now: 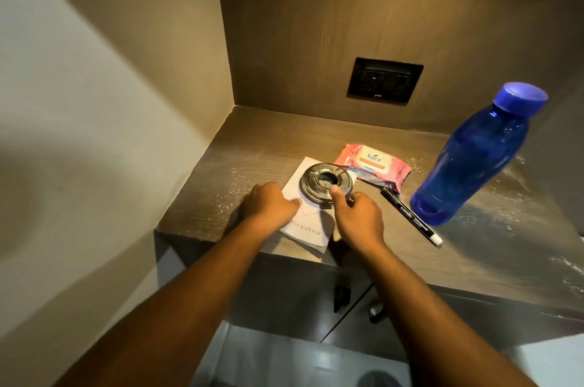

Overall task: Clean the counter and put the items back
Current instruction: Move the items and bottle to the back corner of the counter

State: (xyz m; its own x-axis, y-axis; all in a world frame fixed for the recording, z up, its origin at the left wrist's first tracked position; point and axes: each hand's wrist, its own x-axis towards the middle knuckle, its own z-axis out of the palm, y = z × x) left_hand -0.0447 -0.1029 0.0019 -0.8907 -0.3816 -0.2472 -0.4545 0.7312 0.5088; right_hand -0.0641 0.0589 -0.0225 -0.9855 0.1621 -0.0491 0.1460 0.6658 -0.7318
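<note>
A round steel ashtray (pixel 319 186) sits on a white printed card (pixel 308 233) near the front edge of the dusty wooden counter (pixel 252 152). My right hand (pixel 358 216) grips the ashtray's near rim, thumb on top. My left hand (pixel 270 205) rests fingers-down on the card's left edge. A pink wet-wipes pack (pixel 374 165) lies just behind the ashtray. A black marker (pixel 410 217) lies to its right. A blue water bottle (pixel 474 159) stands at the right.
White dust is scattered across the counter, thickest at the right. A black wall socket (pixel 384 80) is set in the back panel. Walls close the counter at left and back. Cabinet doors with handles (pixel 343 298) hang below the front edge.
</note>
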